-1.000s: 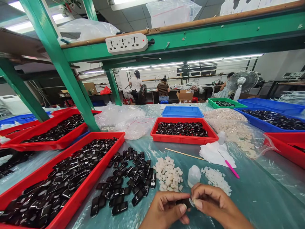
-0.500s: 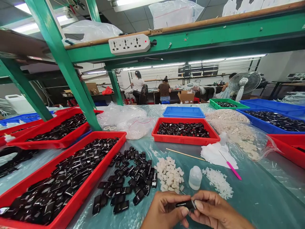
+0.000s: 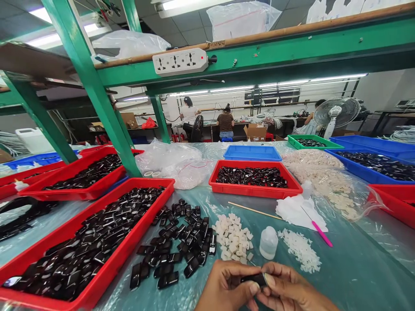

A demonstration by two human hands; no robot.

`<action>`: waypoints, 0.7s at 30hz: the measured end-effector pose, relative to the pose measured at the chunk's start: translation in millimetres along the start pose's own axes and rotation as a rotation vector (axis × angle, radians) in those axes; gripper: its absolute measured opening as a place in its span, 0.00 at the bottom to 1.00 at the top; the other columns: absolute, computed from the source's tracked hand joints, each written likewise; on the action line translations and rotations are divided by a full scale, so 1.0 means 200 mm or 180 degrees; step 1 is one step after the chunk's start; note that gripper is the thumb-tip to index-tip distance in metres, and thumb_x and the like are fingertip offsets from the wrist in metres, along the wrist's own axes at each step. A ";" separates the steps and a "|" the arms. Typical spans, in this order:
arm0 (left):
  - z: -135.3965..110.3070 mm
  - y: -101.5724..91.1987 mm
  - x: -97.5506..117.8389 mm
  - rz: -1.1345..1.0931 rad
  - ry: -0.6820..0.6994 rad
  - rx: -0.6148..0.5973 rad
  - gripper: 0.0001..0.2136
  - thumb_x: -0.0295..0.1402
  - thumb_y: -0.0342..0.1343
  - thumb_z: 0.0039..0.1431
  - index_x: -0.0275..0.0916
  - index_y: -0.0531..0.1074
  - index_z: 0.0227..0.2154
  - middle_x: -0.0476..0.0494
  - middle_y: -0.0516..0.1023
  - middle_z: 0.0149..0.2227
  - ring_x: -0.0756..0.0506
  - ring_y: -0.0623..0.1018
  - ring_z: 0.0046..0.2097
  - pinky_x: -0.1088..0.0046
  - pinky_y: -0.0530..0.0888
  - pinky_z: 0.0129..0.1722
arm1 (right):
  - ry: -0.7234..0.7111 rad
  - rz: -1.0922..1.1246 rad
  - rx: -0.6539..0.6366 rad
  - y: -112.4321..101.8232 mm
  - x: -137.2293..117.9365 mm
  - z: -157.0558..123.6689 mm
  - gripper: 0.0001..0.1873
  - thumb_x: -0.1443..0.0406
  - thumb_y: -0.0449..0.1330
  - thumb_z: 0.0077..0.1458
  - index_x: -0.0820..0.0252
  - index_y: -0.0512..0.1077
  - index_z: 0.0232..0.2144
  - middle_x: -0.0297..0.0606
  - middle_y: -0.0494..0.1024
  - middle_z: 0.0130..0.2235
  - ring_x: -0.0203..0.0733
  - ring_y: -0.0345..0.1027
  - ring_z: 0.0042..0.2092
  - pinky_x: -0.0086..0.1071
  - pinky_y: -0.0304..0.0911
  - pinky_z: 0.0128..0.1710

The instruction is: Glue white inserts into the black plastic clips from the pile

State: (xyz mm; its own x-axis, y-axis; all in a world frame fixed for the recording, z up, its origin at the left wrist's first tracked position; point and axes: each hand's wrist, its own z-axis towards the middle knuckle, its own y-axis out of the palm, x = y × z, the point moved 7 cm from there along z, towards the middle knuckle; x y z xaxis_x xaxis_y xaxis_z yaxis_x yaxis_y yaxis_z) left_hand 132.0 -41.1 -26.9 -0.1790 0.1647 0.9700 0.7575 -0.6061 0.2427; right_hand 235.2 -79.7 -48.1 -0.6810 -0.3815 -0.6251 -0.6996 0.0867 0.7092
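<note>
Red plastic forms the long tray point(image 3: 152, 211) at the near left, in which glossy black parts are heaped. To its right, loose black pieces point(image 3: 167, 280) are scattered on the green work surface point(image 3: 353, 276). The left hand point(image 3: 223, 287) is seen at the near edge, its fingers curled and its thumb and forefinger closed on the left part of a black casing point(image 3: 256, 280). Beyond this hand, cream blocks point(image 3: 233, 237) are gathered in a pile. The casing is held just above the near edge of the surface, lying roughly lengthwise between the two hands. A translucent container point(image 3: 269, 243) is stood upright just beyond it. By the right hand point(image 3: 285, 287), the casing's right end is pinched between thumb and bent fingers; a pale edge is shown there, its nature indistinct. Farther right, small white bits point(image 3: 301, 250) are spread, and a pink-handled tool point(image 3: 321, 233) is laid partly across a white cloth point(image 3: 296, 211).
</note>
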 end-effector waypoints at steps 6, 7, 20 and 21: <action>0.02 0.04 0.02 -0.0518 -0.0405 -0.0017 0.18 0.42 0.64 0.46 0.31 0.79 0.34 0.41 0.79 0.26 0.55 0.74 0.20 0.82 0.70 0.23 | -0.0423 -0.0271 0.0466 -0.03 -0.04 0.03 0.13 0.62 0.73 0.33 0.61 0.78 0.24 0.31 0.79 0.22 0.31 0.73 0.25 0.24 0.70 0.31; 0.02 0.05 0.02 -0.0699 -0.0473 -0.0014 0.17 0.42 0.63 0.48 0.30 0.79 0.33 0.39 0.79 0.27 0.54 0.74 0.21 0.81 0.71 0.23 | -0.0520 -0.0299 0.0544 -0.03 -0.05 0.03 0.14 0.61 0.73 0.31 0.60 0.78 0.24 0.31 0.79 0.22 0.31 0.73 0.25 0.24 0.70 0.31; 0.01 0.04 -0.02 -0.1329 -0.0754 -0.0047 0.13 0.35 0.62 0.51 0.28 0.78 0.34 0.39 0.80 0.30 0.51 0.79 0.25 0.78 0.75 0.29 | -0.1321 -0.1285 0.0835 -0.04 -0.14 -0.01 0.16 0.53 0.70 0.34 0.55 0.81 0.26 0.33 0.80 0.22 0.35 0.73 0.27 0.24 0.69 0.32; 0.00 0.05 -0.01 -0.1279 -0.0723 -0.0095 0.13 0.34 0.64 0.48 0.29 0.78 0.35 0.39 0.80 0.31 0.52 0.78 0.25 0.79 0.74 0.29 | -0.1308 -0.1438 0.0761 -0.04 -0.14 -0.01 0.16 0.53 0.70 0.35 0.54 0.82 0.27 0.34 0.81 0.24 0.37 0.73 0.28 0.25 0.70 0.33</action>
State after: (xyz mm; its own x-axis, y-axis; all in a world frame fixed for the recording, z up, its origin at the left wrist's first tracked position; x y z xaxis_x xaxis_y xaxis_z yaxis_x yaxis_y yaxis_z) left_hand 140.0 -46.4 -25.8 -0.3101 0.5554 0.7716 0.6372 -0.4810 0.6022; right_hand 260.0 -71.1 -35.2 -0.3028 -0.0495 -0.9518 -0.9327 0.2205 0.2853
